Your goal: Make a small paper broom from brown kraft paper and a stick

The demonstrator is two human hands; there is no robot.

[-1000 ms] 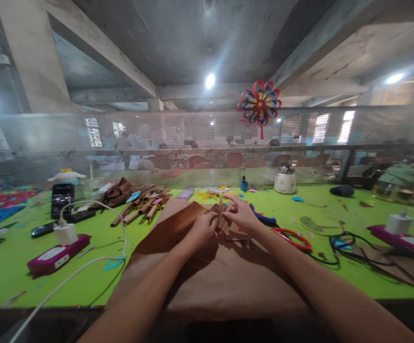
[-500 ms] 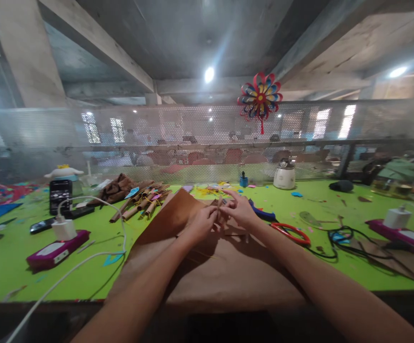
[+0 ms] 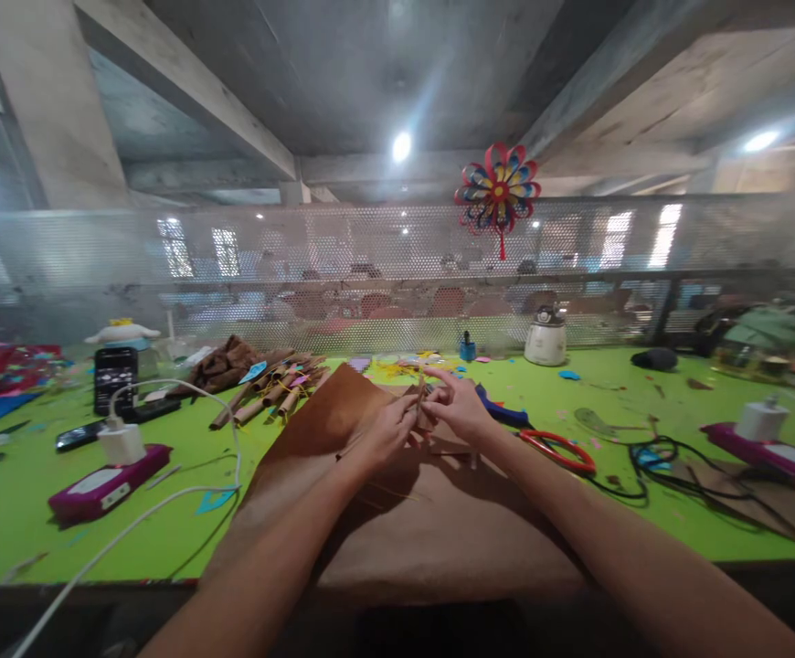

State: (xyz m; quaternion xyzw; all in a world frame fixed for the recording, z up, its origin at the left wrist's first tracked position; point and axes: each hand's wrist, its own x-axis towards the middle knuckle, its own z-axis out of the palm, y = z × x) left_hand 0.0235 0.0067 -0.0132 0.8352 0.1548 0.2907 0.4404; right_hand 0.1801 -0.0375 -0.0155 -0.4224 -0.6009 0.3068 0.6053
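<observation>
My left hand (image 3: 385, 429) and right hand (image 3: 458, 408) meet over the middle of the table (image 3: 41, 530), both pinched shut on a small folded strip of brown paper (image 3: 422, 402) that stands nearly upright between my fingertips. My left fingers curl around its lower part; my right thumb and fingers close on its upper edge, the forefinger stretched out towards 10 o'clock. The piece is too small for me to tell its folds apart.

I judge the step to be creasing or rolling this strip, and doing it well means keeping both pinches close together so the paper cannot twist, and pressing each fold flat before moving along.

Under my hands lies a large brown paper sheet (image 3: 397, 521), one corner raised at 11 o'clock. Beyond that corner, at 10 o'clock, lies a heap of rolled brown paper sticks (image 3: 270, 393). At 3 o'clock, near my right wrist, are red-handled scissors (image 3: 559, 449), and further on a tangle of black cable (image 3: 651, 457). At 9 o'clock a white charger (image 3: 121, 442) sits on a magenta power bank (image 3: 101, 482), its white cord looping towards me. At 12 o'clock, high on the mesh screen, hangs a paper pinwheel (image 3: 498, 192).
</observation>
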